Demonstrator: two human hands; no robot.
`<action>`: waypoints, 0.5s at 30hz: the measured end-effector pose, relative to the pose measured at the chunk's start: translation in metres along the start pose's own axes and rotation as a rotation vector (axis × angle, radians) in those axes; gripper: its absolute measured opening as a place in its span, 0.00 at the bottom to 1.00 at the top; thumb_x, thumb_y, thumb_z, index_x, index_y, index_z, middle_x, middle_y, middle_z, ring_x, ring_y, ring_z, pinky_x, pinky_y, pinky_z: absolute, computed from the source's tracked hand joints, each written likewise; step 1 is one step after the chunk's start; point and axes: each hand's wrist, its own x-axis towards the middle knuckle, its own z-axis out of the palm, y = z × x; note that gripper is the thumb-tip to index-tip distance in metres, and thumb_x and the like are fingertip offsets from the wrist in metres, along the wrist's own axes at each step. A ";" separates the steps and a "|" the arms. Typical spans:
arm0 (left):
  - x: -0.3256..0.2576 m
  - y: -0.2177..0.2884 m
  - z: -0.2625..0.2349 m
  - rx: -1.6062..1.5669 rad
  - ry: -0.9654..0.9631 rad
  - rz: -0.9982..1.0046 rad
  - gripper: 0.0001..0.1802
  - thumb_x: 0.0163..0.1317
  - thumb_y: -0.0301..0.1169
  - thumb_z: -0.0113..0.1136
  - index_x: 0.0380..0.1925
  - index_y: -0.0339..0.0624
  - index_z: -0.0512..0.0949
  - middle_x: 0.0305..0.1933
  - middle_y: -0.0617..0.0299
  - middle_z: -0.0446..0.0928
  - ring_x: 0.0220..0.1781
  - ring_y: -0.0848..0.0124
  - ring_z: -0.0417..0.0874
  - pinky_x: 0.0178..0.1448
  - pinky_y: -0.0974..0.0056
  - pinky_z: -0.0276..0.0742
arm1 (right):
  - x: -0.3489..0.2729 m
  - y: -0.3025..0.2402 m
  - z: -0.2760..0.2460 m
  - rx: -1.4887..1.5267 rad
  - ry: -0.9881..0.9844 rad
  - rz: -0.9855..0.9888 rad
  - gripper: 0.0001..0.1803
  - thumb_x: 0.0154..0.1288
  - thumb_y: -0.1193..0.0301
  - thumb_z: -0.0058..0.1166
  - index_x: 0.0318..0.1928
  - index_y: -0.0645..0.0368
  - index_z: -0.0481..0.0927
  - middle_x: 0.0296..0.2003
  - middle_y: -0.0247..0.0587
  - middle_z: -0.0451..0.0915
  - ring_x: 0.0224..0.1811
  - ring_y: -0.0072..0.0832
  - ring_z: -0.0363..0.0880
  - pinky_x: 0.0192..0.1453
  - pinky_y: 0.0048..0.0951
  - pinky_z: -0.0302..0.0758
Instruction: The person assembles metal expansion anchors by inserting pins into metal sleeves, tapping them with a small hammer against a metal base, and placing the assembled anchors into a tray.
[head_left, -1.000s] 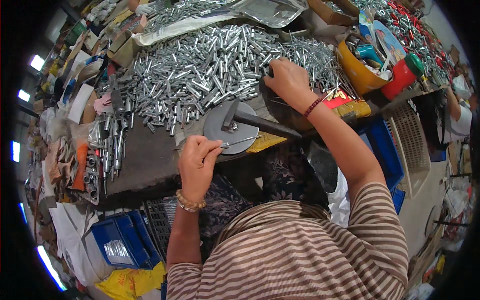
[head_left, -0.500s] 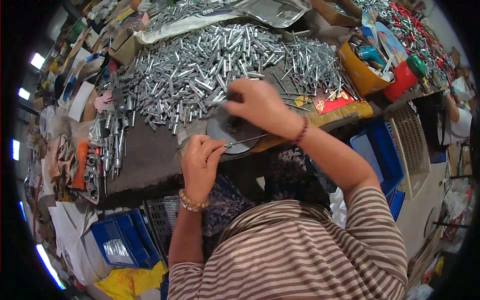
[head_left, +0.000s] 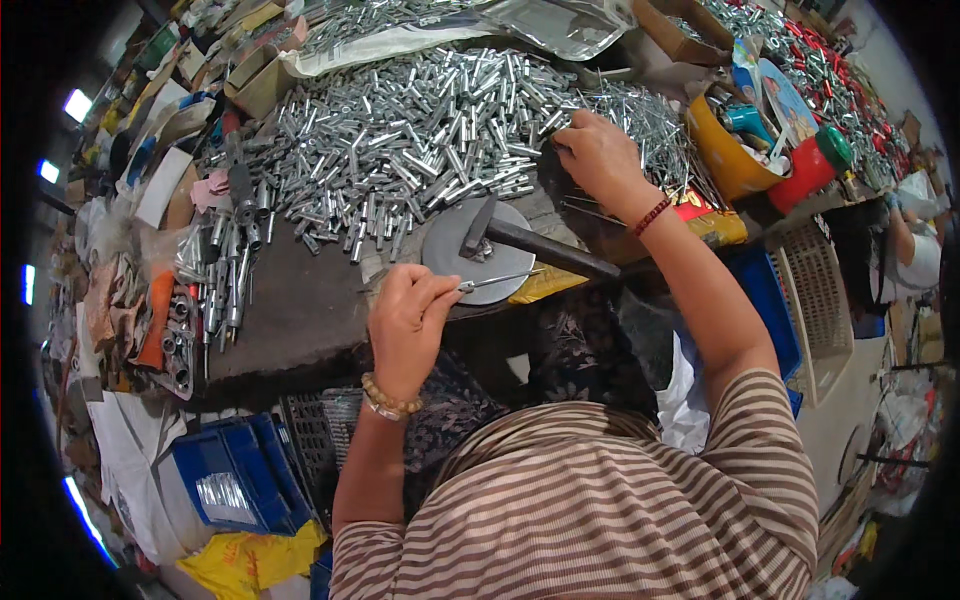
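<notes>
My left hand [head_left: 408,315] is closed in a pinch on a thin metal rod [head_left: 512,278] with a thicker silver end at the fingertips. The rod points right, over the near part of a round grey metal plate [head_left: 445,240]. A hammer [head_left: 550,247] lies across the plate, its head on the plate and its dark handle reaching right past the rim. Up at the right, my right hand [head_left: 608,168] is at the border between the heaped short metal tubes [head_left: 430,130] and the thin rods [head_left: 640,115]. Its fingers are curled together; what they hold, if anything, is hidden.
A yellow container [head_left: 725,150] and a red jar with a green lid [head_left: 815,160] stand at the right. Socket tools [head_left: 228,270] and an orange-handled tool [head_left: 157,325] lie left. Blue crates [head_left: 245,480] sit below the bench's front edge.
My right hand has moved from above the plate up and right to the piles, uncovering the hammer. My left hand keeps its pinch on the rod, almost in place.
</notes>
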 end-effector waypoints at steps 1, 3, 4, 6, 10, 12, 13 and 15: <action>0.000 0.001 0.000 0.003 -0.001 0.008 0.07 0.60 0.25 0.73 0.39 0.43 0.88 0.38 0.59 0.78 0.37 0.61 0.81 0.40 0.60 0.76 | 0.001 0.000 0.000 0.004 -0.001 -0.004 0.07 0.62 0.68 0.65 0.41 0.51 0.89 0.41 0.39 0.80 0.50 0.40 0.83 0.51 0.44 0.82; 0.000 0.002 0.000 0.011 -0.001 0.011 0.07 0.60 0.25 0.73 0.39 0.43 0.88 0.38 0.59 0.78 0.37 0.61 0.81 0.40 0.59 0.76 | 0.002 0.000 -0.001 -0.055 -0.035 -0.070 0.07 0.63 0.67 0.65 0.41 0.49 0.91 0.41 0.39 0.80 0.50 0.40 0.83 0.52 0.44 0.82; 0.000 0.002 0.000 0.009 0.002 0.008 0.07 0.60 0.25 0.73 0.39 0.44 0.88 0.38 0.60 0.78 0.37 0.61 0.81 0.40 0.59 0.76 | 0.003 0.000 -0.001 -0.094 -0.022 -0.103 0.07 0.63 0.69 0.63 0.40 0.50 0.90 0.41 0.39 0.81 0.51 0.40 0.83 0.52 0.43 0.83; -0.001 0.003 0.001 0.011 0.003 -0.001 0.07 0.60 0.25 0.73 0.39 0.44 0.88 0.38 0.60 0.78 0.37 0.61 0.81 0.40 0.59 0.76 | 0.005 -0.001 0.000 -0.117 -0.018 -0.143 0.06 0.62 0.71 0.62 0.37 0.51 0.90 0.41 0.40 0.82 0.51 0.40 0.84 0.52 0.43 0.83; 0.000 0.003 0.001 0.013 -0.003 0.001 0.07 0.61 0.26 0.72 0.40 0.44 0.88 0.37 0.60 0.77 0.37 0.61 0.82 0.41 0.59 0.76 | 0.010 -0.002 0.005 -0.136 -0.029 -0.139 0.06 0.60 0.74 0.59 0.34 0.55 0.88 0.43 0.42 0.83 0.52 0.40 0.84 0.52 0.43 0.84; 0.000 0.003 0.000 0.021 -0.004 0.004 0.07 0.61 0.26 0.72 0.40 0.44 0.88 0.37 0.61 0.77 0.37 0.61 0.82 0.41 0.58 0.76 | 0.010 -0.002 0.001 -0.065 -0.041 -0.096 0.04 0.60 0.72 0.61 0.35 0.57 0.86 0.44 0.41 0.83 0.52 0.42 0.84 0.53 0.44 0.83; 0.000 0.002 0.000 0.009 -0.007 -0.005 0.07 0.61 0.27 0.72 0.40 0.45 0.88 0.37 0.61 0.77 0.37 0.61 0.82 0.41 0.58 0.76 | 0.008 -0.004 -0.003 -0.060 -0.049 -0.105 0.04 0.60 0.72 0.61 0.35 0.57 0.86 0.44 0.41 0.83 0.52 0.42 0.84 0.53 0.44 0.83; 0.000 0.002 0.001 -0.001 -0.004 -0.025 0.07 0.61 0.27 0.72 0.40 0.45 0.88 0.37 0.61 0.77 0.38 0.61 0.82 0.41 0.58 0.76 | 0.004 -0.008 -0.014 0.066 -0.020 -0.020 0.09 0.62 0.69 0.64 0.40 0.61 0.84 0.42 0.43 0.83 0.49 0.46 0.84 0.49 0.46 0.83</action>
